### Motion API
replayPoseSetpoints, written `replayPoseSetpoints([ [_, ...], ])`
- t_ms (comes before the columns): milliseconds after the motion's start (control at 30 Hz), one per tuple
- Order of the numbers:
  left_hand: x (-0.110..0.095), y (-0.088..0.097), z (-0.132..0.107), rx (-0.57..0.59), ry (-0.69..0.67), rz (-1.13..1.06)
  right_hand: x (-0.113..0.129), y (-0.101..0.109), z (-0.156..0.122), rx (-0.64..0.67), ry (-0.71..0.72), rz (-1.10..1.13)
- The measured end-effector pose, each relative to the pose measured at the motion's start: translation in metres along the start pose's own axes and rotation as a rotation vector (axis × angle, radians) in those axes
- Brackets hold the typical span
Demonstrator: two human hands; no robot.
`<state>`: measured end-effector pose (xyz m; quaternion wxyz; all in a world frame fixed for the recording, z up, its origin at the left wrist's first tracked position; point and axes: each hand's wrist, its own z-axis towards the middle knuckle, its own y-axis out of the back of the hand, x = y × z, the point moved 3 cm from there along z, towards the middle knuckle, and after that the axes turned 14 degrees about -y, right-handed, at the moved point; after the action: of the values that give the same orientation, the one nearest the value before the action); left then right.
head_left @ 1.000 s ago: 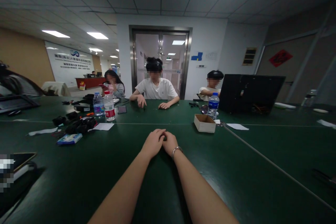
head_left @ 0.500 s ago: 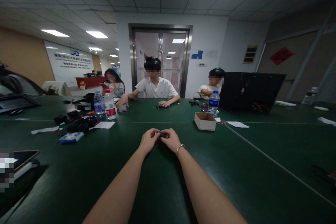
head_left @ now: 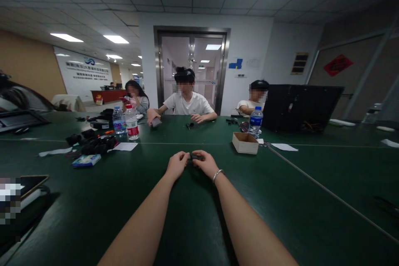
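Both my arms reach forward over the dark green table point(head_left: 280, 199). My left hand point(head_left: 177, 164) and my right hand point(head_left: 205, 163) meet at the middle, fingers curled. Between their fingertips they pinch a small dark object point(head_left: 195, 157), too small to name. A bracelet sits on my right wrist point(head_left: 217, 173). The hands hover just above or rest on the table top; which one is unclear.
A small open cardboard box point(head_left: 245, 143) stands ahead to the right, with a water bottle point(head_left: 255, 121) and a black laptop point(head_left: 299, 108) behind. Two bottles point(head_left: 127, 121), black gear point(head_left: 96, 145) and papers lie left. Three people sit across the table; one holds a phone point(head_left: 156, 122).
My hands, clasped together a second ago, have drawn slightly apart and the small dark object shows between them. The person opposite reached left and picked up a phone.
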<state>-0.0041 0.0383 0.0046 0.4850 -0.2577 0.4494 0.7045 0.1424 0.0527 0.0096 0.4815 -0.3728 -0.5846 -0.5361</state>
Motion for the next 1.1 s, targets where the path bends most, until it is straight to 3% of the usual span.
replayPoseSetpoints([
  [367, -0.0015, 0.0004, -0.0003, 0.004, 0.008, 0.031, -0.0018, 0.0054, 0.0006, 0.104, -0.087, 0.367],
  [1100, -0.0016, 0.0047, 0.0011, -0.035, 0.035, 0.114, -0.0016, 0.0062, -0.0024, 0.224, -0.102, 0.446],
])
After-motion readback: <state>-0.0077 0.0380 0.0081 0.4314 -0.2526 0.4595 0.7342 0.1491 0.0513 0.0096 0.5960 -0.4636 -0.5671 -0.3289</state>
